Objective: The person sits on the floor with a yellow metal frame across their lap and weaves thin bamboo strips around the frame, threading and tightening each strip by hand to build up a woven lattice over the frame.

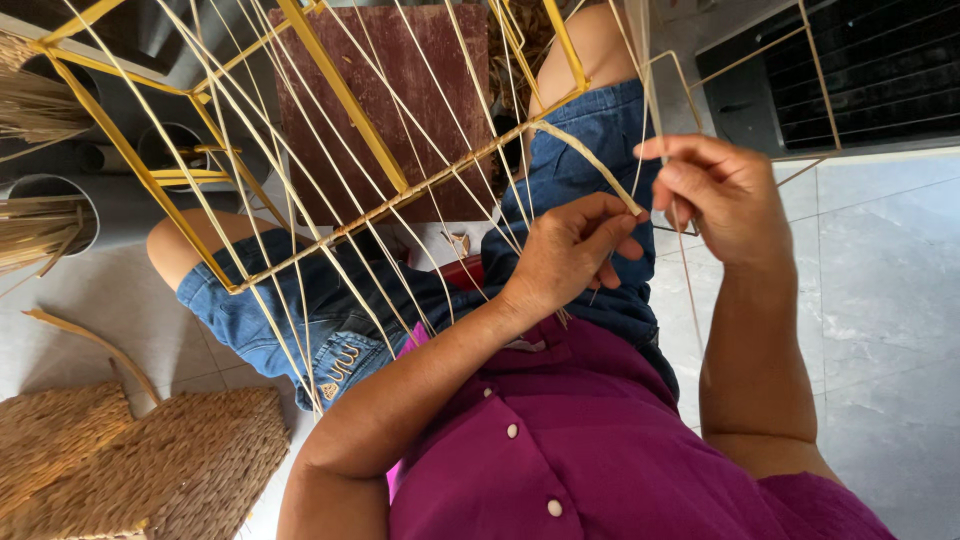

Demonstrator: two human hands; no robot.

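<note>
Left hand (570, 250) pinched shut on a pale strand (590, 160) at mid-frame, fingertips meeting just right of the yellow frame (340, 95) resting on the knees; right hand (725, 195) half closed beside it, thumb and fingers nipping thinner strands that run up and down past it. Light, springy and thin by the look of it, likely to kink or split if bent sharply, so best gripped close to the frame rail. Woven baskets (150, 460) near left on the floor.

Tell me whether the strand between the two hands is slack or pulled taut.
Taut: the strand runs in a smooth unbroken line from the yellow frame to the left hand.
</note>
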